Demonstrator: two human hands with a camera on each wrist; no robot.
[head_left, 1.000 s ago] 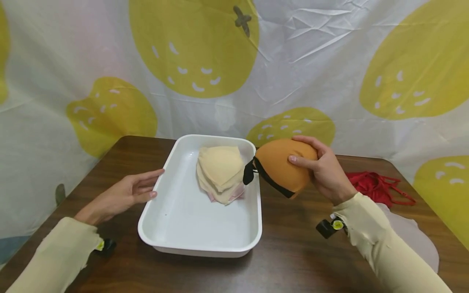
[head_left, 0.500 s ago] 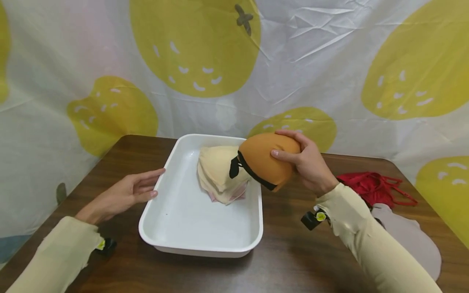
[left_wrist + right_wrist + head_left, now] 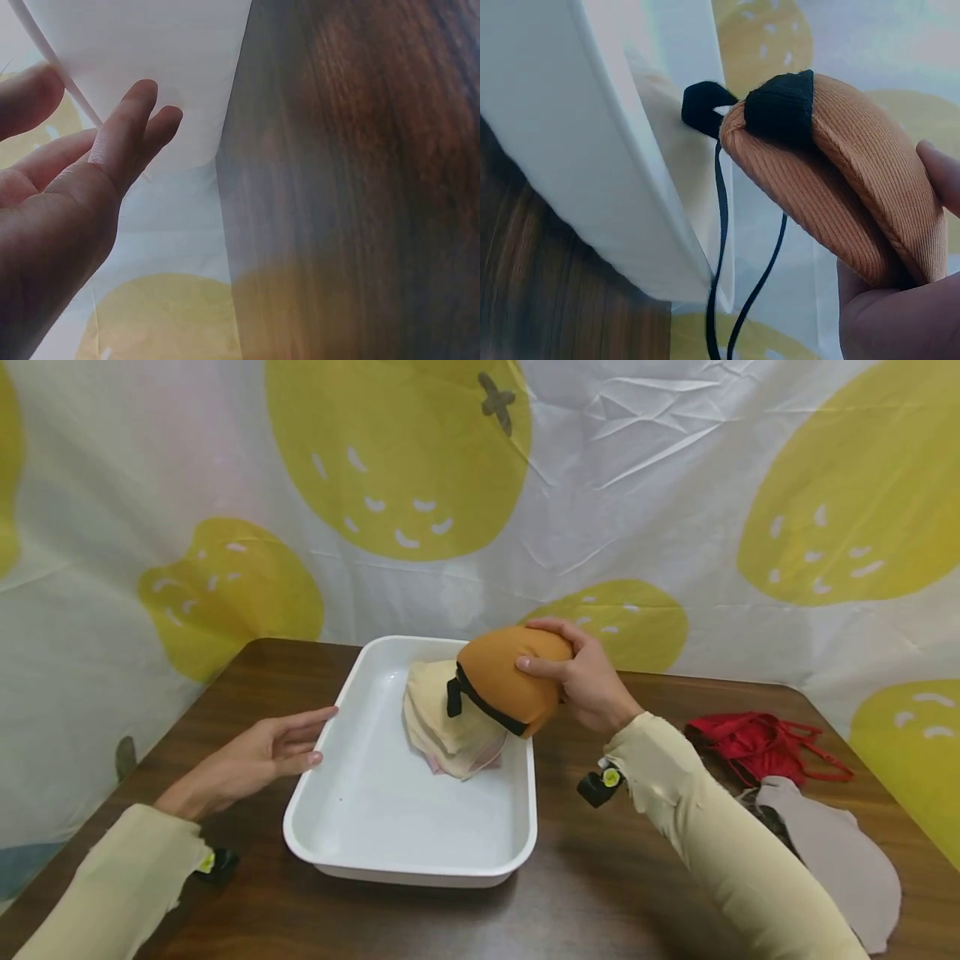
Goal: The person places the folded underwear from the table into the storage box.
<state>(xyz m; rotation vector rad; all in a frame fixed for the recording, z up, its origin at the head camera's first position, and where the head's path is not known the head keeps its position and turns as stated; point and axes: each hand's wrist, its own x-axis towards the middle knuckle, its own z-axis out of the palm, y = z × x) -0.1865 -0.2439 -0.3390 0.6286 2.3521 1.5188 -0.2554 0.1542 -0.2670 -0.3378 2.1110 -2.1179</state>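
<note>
My right hand (image 3: pixel 592 681) grips a folded orange bra (image 3: pixel 510 672) with black trim, thumb on one face and fingers behind. It hangs over the right rim of a white tray (image 3: pixel 360 835). In the right wrist view, the ribbed orange bra (image 3: pixel 802 180) shows its folded cups and thin black straps dangling beside the tray wall. Inside the tray lies a folded beige bra (image 3: pixel 442 706) with pinkish cloth at its lower edge, partly hidden by the orange one. My left hand (image 3: pixel 255 756) touches the tray's left rim with fairly straight, spread fingers.
On the table's right side lie a red bra (image 3: pixel 750 739) with straps and a grey bra (image 3: pixel 832 860), the latter partly behind my right sleeve. The brown wooden table (image 3: pixel 600 877) meets a lemon-print curtain (image 3: pixel 600 485) at the back.
My right hand has carried the orange bra leftward and slightly up, from beside the tray to over its right rim. The left hand and tray have stayed put.
</note>
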